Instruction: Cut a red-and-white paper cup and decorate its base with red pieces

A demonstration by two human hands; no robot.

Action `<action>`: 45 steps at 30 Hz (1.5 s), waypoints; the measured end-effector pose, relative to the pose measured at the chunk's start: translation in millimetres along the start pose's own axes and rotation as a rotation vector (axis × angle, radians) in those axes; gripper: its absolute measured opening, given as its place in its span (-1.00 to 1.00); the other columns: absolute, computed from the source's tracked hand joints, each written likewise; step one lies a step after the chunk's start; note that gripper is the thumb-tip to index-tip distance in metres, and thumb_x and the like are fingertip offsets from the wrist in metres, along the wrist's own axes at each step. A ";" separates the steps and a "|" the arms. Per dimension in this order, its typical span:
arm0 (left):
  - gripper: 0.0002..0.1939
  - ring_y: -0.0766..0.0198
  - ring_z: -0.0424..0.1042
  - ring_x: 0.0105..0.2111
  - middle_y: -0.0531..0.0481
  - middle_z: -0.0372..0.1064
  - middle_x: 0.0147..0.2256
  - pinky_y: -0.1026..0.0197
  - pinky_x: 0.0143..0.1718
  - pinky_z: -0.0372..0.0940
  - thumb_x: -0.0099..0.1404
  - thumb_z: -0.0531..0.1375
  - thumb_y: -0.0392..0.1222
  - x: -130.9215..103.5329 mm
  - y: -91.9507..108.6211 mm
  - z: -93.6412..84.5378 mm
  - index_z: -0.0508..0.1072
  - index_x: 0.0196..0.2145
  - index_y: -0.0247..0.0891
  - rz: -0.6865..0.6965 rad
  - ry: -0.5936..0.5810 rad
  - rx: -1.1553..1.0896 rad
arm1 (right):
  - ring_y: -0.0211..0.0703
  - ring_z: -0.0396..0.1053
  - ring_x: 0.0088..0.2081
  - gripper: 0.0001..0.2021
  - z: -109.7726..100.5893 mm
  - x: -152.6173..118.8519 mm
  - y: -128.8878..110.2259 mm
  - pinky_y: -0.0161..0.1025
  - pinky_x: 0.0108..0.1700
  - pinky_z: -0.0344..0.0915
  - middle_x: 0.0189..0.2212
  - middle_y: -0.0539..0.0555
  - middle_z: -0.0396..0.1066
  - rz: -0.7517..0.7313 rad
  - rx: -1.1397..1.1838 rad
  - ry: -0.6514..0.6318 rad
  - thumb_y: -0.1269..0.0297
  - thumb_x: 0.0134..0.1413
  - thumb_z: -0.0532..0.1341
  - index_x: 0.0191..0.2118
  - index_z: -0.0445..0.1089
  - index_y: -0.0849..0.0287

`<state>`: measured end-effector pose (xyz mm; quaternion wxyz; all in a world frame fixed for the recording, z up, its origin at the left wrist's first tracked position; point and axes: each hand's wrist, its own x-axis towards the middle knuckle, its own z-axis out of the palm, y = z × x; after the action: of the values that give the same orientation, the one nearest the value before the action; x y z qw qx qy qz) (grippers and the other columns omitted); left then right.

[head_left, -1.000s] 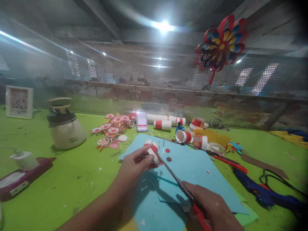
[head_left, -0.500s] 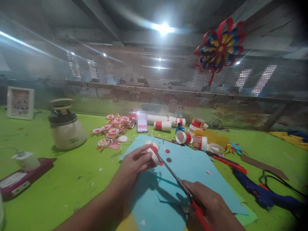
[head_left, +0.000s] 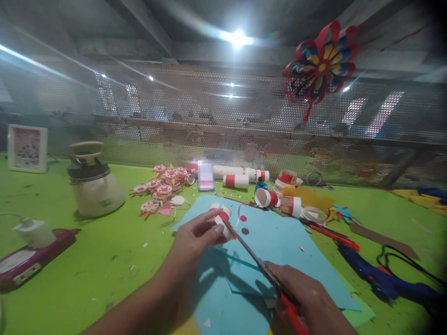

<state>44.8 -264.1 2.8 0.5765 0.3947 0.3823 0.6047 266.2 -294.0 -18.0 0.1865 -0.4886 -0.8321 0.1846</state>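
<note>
My left hand (head_left: 197, 232) is closed around a red and white paper cup (head_left: 223, 215), tilted on its side above a light blue paper sheet (head_left: 279, 242). My right hand (head_left: 303, 293) grips a pair of scissors (head_left: 256, 258) with red handles. The blade tips meet the cup's side at the red band; how far they reach into it is hard to see. Just right of the cup, a small red paper hexagon (head_left: 243, 218) and a dark one (head_left: 245, 231) lie on the blue sheet.
Several paper cups (head_left: 236, 181) lie behind the sheet, near a propped phone (head_left: 206, 176). Decorated paper discs (head_left: 164, 190) are piled left of it. A blue glue gun (head_left: 384, 279) lies at right, a jug (head_left: 96, 186) and a power strip (head_left: 38, 256) at left.
The left thumb and the cup have shifted slightly, and more of the cup's far end shows. The scissors stay at the cup with little movement.
</note>
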 end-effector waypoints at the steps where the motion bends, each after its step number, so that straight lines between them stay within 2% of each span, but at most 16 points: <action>1: -0.58 0.03 0.48 -0.18 -0.21 0.55 -0.24 0.02 -0.07 0.32 0.05 0.37 -0.22 0.0 -0.2 -0.1 0.52 -0.09 -0.27 0.000 -0.004 0.000 | -0.09 0.41 -0.29 -0.72 -0.1 -0.3 -0.7 -0.24 -0.24 0.32 -0.33 0.04 0.46 0.004 0.007 0.001 0.34 0.09 0.12 -0.07 0.40 0.07; 5: -0.56 0.03 0.48 -0.17 -0.20 0.54 -0.21 0.02 -0.09 0.33 0.04 0.37 -0.23 -0.6 -0.2 0.3 0.51 -0.08 -0.27 -0.021 0.003 -0.007 | -0.11 0.40 -0.34 -0.80 -1.6 -0.9 -4.2 -0.26 -0.27 0.33 -0.39 0.02 0.47 -0.015 0.045 0.032 0.33 0.10 0.09 -0.21 0.43 0.10; 9: -0.54 0.03 0.48 -0.17 -0.22 0.52 -0.18 0.01 -0.07 0.32 0.05 0.36 -0.22 -1.9 1.1 1.4 0.49 -0.05 -0.28 -0.031 0.006 -0.011 | -0.11 0.39 -0.37 -0.84 -3.1 -0.5 -6.6 -0.26 -0.30 0.32 -0.43 0.02 0.47 -0.018 0.047 0.051 0.33 0.07 0.11 -0.26 0.43 0.11; 15: -0.51 0.07 0.49 -0.26 -0.21 0.53 -0.23 0.03 -0.13 0.34 0.04 0.37 -0.25 -0.3 2.3 -0.1 0.48 -0.03 -0.28 -0.019 0.010 -0.045 | -0.12 0.39 -0.34 -0.81 -2.0 -0.2 -6.1 -0.26 -0.27 0.31 -0.38 0.03 0.48 0.010 0.062 0.049 0.37 0.05 0.12 -0.22 0.44 0.11; 22: -0.57 0.08 0.48 -0.28 -0.17 0.53 -0.35 0.01 -0.08 0.29 0.02 0.37 -0.23 3.1 -1.9 -4.1 0.52 -0.11 -0.31 -0.002 -0.002 0.009 | -0.08 0.40 -0.32 -0.72 -1.7 0.0 -4.8 -0.22 -0.26 0.34 -0.40 0.05 0.45 0.000 0.028 0.086 0.36 0.06 0.11 -0.11 0.45 0.06; 28: -0.64 0.01 0.46 -0.21 -0.23 0.52 -0.26 0.00 -0.09 0.29 0.08 0.33 -0.19 -1.0 0.1 0.5 0.53 -0.13 -0.31 -0.014 -0.019 0.037 | -0.05 0.41 -0.27 -0.60 1.0 -0.5 -0.6 -0.18 -0.21 0.35 -0.34 0.08 0.45 -0.003 -0.012 0.087 0.37 0.04 0.14 0.04 0.37 0.04; 31: -0.67 0.01 0.46 -0.21 -0.23 0.51 -0.22 0.00 -0.09 0.30 0.10 0.32 -0.16 0.5 0.5 -0.8 0.54 -0.15 -0.29 -0.018 -0.043 0.054 | -0.05 0.41 -0.28 -0.59 0.4 -0.9 -0.5 -0.17 -0.21 0.36 -0.34 0.08 0.45 0.004 -0.029 0.084 0.38 0.04 0.14 0.05 0.37 0.03; 35: -0.64 0.00 0.44 -0.18 -0.21 0.51 -0.26 -0.01 -0.05 0.28 0.07 0.34 -0.16 2.3 -0.2 -3.0 0.54 -0.14 -0.27 -0.001 -0.066 0.076 | -0.06 0.42 -0.29 -0.58 -0.1 -2.2 -1.0 -0.19 -0.23 0.37 -0.35 0.08 0.46 -0.008 -0.032 0.093 0.39 0.02 0.16 0.04 0.37 0.03; 42: -0.70 0.08 0.45 -0.26 -0.12 0.49 -0.37 0.02 -0.08 0.28 0.07 0.34 -0.16 1.6 -1.5 -4.1 0.55 -0.20 -0.24 -0.005 -0.068 0.088 | -0.07 0.43 -0.33 -0.63 1.4 -3.5 1.1 -0.21 -0.25 0.37 -0.38 0.07 0.47 -0.036 -0.054 0.080 0.37 0.07 0.13 0.03 0.38 0.07; 45: -0.75 0.08 0.44 -0.23 -0.11 0.49 -0.34 0.04 -0.09 0.27 0.10 0.32 -0.15 3.0 -2.6 -6.8 0.55 -0.23 -0.22 -0.009 -0.094 0.103 | -0.07 0.44 -0.34 -0.64 1.5 -3.2 2.6 -0.21 -0.25 0.36 -0.39 0.08 0.47 -0.045 -0.081 0.090 0.36 0.09 0.13 0.03 0.38 0.08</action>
<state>39.5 -261.0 -2.1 0.5756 0.4501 0.3874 0.5622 268.8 -295.8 -21.0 0.2079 -0.4846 -0.8405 0.1244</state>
